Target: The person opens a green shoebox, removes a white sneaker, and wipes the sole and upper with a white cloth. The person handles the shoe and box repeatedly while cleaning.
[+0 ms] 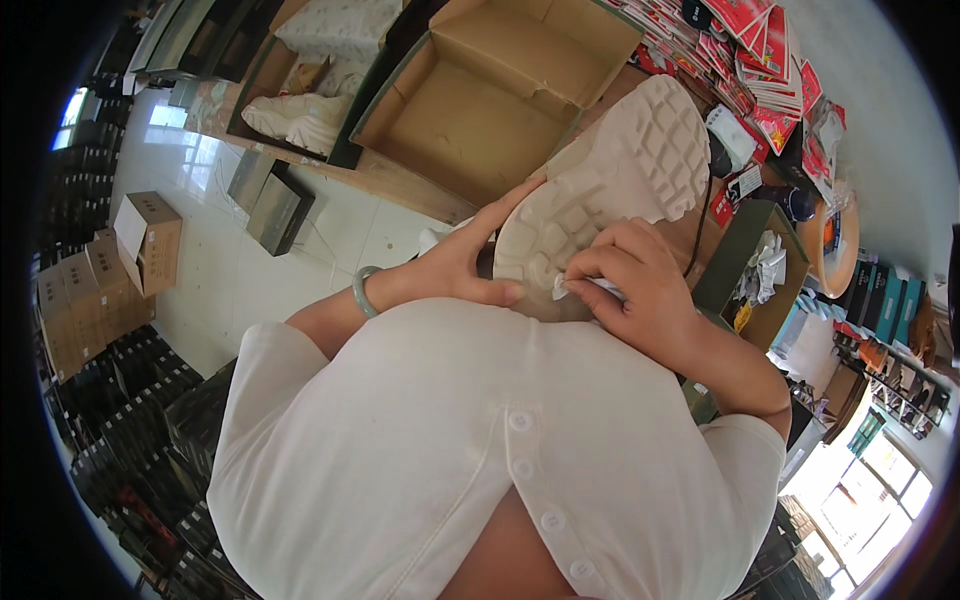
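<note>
The person's left hand (455, 262) is clamped on the near left part of an off-white shoe (640, 150), its thumb over the sole's edge and its fingers along the far left side. The shoe is held up just in front of the shirt (430, 400), tread outward, a pose that seems meant to steady it and leave the lugs within easy reach. The right hand (640, 285) has its thumb and forefinger together, pinching 1 small white scrap, perhaps tissue (560, 288), at the near end of the tread. With 1 hand bracing and 1 at the sole, the grips look divided so that they do not cross.

The near end of the sole sits close to the shirt, so room there is tight. Beyond the shoe, the open shoebox (470, 110) shows a raised cardboard rim; whether the shoe touches it cannot be told. On the right, a dark green box (738, 255) of crumpled paper (768, 268) stands near the right forearm and limits outward swing. Freer room lies left, past the wooden table's edge (415, 190), above the pale tiled floor (365, 235).
</note>
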`<action>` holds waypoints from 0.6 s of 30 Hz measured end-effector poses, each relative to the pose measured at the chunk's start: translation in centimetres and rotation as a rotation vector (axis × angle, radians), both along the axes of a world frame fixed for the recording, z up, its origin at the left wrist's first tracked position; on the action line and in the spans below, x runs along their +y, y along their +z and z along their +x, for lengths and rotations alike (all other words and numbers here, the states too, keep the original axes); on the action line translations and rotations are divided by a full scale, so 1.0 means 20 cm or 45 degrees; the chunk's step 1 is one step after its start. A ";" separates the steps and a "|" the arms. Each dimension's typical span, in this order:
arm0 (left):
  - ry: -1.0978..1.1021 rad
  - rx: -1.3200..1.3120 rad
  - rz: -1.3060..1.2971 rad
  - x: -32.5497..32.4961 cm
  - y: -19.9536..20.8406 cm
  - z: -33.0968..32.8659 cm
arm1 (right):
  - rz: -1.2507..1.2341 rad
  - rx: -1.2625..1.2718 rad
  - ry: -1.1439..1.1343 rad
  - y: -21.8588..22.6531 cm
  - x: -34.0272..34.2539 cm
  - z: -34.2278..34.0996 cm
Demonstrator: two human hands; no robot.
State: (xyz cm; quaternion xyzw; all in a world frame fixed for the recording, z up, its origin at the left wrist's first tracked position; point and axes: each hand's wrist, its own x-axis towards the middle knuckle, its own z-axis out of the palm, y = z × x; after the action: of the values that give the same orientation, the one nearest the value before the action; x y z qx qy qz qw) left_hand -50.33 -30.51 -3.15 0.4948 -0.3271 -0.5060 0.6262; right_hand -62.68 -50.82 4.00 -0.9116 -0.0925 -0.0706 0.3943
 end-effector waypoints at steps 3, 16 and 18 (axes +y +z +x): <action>-0.023 -0.118 -0.007 -0.01 -0.03 0.02 | -0.003 -0.106 0.017 0.01 0.02 0.06; -0.018 -0.046 0.072 -0.02 0.04 -0.03 | 0.042 -0.097 0.059 0.00 0.06 0.03; -0.008 -0.022 0.066 -0.02 0.03 -0.02 | 0.006 -0.053 0.007 0.00 0.02 0.00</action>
State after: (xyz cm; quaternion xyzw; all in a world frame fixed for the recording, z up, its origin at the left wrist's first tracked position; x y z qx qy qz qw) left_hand -50.66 -30.88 -2.60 0.5142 -0.3209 -0.5118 0.6089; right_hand -62.74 -50.41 3.95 -0.9088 -0.1030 -0.0885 0.3945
